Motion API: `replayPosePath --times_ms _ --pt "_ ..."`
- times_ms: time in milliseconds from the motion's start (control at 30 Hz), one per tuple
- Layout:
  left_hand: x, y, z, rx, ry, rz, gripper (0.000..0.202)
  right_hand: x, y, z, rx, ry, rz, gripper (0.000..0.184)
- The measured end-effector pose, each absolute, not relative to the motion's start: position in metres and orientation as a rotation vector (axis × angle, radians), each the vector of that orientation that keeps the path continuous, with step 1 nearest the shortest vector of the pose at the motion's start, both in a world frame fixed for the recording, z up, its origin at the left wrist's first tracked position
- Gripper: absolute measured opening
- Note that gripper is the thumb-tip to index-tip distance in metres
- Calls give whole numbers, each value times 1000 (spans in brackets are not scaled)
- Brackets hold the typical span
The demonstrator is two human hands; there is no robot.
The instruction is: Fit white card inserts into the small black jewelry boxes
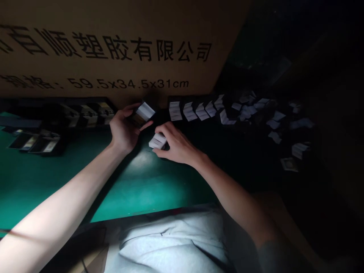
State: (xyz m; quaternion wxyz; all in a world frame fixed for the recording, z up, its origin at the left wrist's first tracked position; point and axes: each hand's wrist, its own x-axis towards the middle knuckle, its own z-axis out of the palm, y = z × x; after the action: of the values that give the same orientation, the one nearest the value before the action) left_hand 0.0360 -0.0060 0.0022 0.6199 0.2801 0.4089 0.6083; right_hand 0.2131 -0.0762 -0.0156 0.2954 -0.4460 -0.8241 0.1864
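In the middle of the picture, my left hand [123, 131] is wrapped round a small dark open box [145, 112] with a pale, shiny panel on its upper side. Just below and to the right of it, my right hand [182, 145] pinches a small folded white leaflet [158, 141] between thumb and fingers, low over the green table [142, 189]. The leaflet and the box are apart. Similar folded white leaflets [188, 112] stand in a row beyond my right hand. Dim light hides fine detail inside the box.
A large cardboard carton [113, 22] with printed lettering stands along the back. Several small dark boxes [48, 144] sit open at the left, with a row of more [91, 113] behind. Loose white papers [247, 110] lie scattered at the dark right.
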Motion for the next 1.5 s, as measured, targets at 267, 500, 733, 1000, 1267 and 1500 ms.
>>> replayPosePath --times_ms 267,500,733,1000,1267,1500 --pt "33 -5 0 669 941 1390 17 212 -78 -12 -1113 -2098 480 3" --pt "36 -5 3 681 978 1359 20 213 -75 -20 -932 -2258 520 31" --pt "36 -7 4 677 954 1380 21 208 -77 -25 -859 -2219 421 8" --pt "36 -6 3 712 954 1344 22 210 -77 -16 -937 -2321 494 9" --pt "35 -7 6 773 957 1276 28 212 -77 -16 -1080 -2193 404 18" --pt "35 -8 3 832 883 1206 30 213 -72 -17 -1216 -1902 285 18"
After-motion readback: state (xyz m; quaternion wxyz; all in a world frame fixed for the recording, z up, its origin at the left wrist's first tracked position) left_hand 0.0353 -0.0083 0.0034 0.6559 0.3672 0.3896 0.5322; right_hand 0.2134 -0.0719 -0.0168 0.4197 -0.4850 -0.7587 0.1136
